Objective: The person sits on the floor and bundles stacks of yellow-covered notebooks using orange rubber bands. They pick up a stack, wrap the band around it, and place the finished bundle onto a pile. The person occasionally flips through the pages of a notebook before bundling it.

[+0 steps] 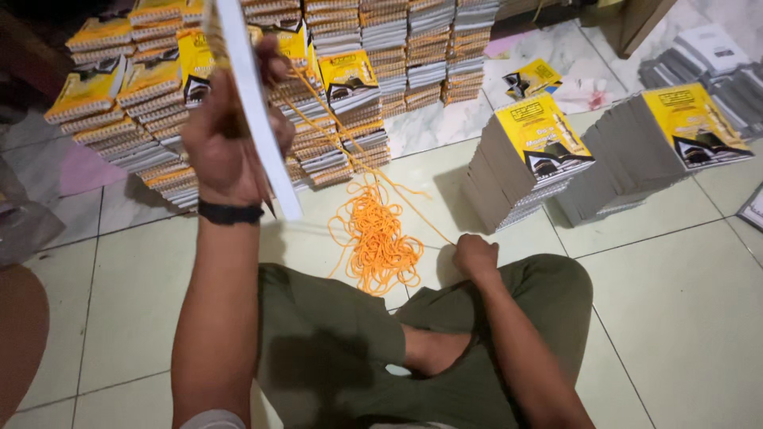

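My left hand (226, 135), with a black band on the wrist, is raised and grips a thin bundle of booklets (256, 103) held on edge, its white side toward me. An orange string (342, 143) runs taut from that bundle down to my right hand (474, 256), which is closed on the string just above my knee. A loose tangle of the same orange string (379, 242) lies on the tiled floor between my hands. I sit cross-legged in olive trousers.
Tied stacks of yellow-covered booklets (151, 103) fill the floor at the back left and centre. Two tall loose stacks (524, 163) stand at the right, another (683, 135) beside them. A single booklet (532, 78) lies on the tiles behind.
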